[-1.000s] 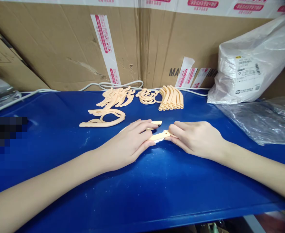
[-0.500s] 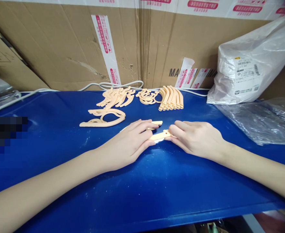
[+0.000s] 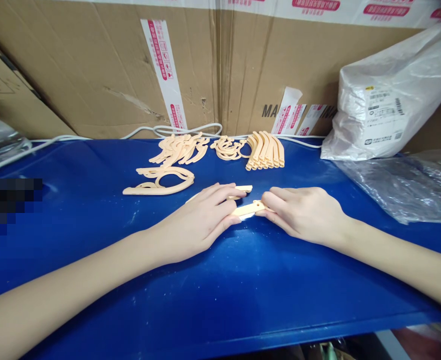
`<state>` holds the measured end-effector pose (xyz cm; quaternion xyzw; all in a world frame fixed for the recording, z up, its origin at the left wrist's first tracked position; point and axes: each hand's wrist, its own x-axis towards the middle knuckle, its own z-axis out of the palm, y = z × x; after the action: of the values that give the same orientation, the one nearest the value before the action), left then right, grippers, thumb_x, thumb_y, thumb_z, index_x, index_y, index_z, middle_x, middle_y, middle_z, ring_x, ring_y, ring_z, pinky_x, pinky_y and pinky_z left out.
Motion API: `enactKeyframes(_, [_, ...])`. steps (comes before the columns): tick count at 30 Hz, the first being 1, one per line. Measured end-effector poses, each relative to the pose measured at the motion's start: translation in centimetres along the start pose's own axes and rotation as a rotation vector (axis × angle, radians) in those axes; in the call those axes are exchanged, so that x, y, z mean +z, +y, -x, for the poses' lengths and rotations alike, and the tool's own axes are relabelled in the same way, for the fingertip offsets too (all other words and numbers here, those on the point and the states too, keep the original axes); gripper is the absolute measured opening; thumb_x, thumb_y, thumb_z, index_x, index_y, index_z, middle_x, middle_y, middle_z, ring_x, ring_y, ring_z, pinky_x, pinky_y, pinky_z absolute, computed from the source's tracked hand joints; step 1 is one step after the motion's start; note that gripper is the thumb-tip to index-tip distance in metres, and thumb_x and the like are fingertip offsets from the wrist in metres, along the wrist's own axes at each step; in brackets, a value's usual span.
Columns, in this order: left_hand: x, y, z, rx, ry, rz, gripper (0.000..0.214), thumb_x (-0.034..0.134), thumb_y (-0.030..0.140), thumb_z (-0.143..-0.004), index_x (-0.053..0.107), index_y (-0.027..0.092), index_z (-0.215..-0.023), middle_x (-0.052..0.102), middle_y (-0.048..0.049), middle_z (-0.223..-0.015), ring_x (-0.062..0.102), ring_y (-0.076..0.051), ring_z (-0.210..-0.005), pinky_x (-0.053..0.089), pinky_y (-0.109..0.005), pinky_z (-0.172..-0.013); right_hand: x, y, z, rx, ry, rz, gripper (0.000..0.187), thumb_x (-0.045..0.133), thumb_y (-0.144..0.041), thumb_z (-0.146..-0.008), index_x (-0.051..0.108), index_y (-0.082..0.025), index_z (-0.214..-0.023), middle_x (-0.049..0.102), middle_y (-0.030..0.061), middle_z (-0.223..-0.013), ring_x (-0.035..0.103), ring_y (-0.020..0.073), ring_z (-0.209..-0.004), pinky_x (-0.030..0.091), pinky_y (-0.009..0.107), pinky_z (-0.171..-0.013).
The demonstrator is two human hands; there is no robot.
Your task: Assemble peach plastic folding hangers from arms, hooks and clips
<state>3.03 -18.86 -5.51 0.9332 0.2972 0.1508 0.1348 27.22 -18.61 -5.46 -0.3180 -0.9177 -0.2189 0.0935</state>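
My left hand [image 3: 207,216] is closed over a beige plastic folding-hanger piece [image 3: 247,209], gripping its left part between thumb and fingers. The piece has a small round hole near its right end. My right hand [image 3: 305,210] pinches that right end, its fingertips hiding the tip. Under my left fingers another beige strip [image 3: 245,189] sticks out, mostly covered by the hand; whether it joins the held piece I cannot tell. Left of my hands lies a folded beige hanger [image 3: 171,190].
Behind my hands lie a loose pile of curved beige strips [image 3: 180,150], a heap of beige hooks [image 3: 228,150] and a neat row of curved hanger arms [image 3: 266,151]. A white cable [image 3: 137,132] runs along the cardboard box [image 3: 103,70]. A white plastic parcel [image 3: 370,110] and clear film [image 3: 400,190] occupy the right.
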Motion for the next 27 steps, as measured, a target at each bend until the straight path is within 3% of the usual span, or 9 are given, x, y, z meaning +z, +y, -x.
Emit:
enactKeyframes(18, [-0.08, -0.04, 0.04, 0.02, 0.005, -0.001, 0.028, 0.033, 0.027, -0.101, 0.059, 0.017, -0.095, 0.045, -0.007, -0.145, 0.035, -0.021, -0.137, 0.027, -0.042, -0.117, -0.04, 0.09, 0.05, -0.008, 0.018, 0.015, 0.041, 0.027, -0.037, -0.102, 0.052, -0.018, -0.076, 0.057, -0.0009, -0.063, 0.053, 0.0106, -0.05, 0.022, 0.027, -0.047])
enactKeyframes(27, [-0.08, -0.16, 0.04, 0.026, 0.0, 0.017, 0.032, 0.032, 0.027, -0.102, 0.061, 0.015, -0.108, 0.045, -0.0067, -0.145, 0.035, -0.019, -0.136, 0.028, -0.037, -0.116, -0.18, 0.38, -0.08, -0.029, 0.104, 0.043, 0.042, 0.029, -0.039, -0.102, 0.053, -0.018, -0.074, 0.055, -0.0023, -0.061, 0.05, 0.01, -0.049, 0.022, 0.026, -0.048])
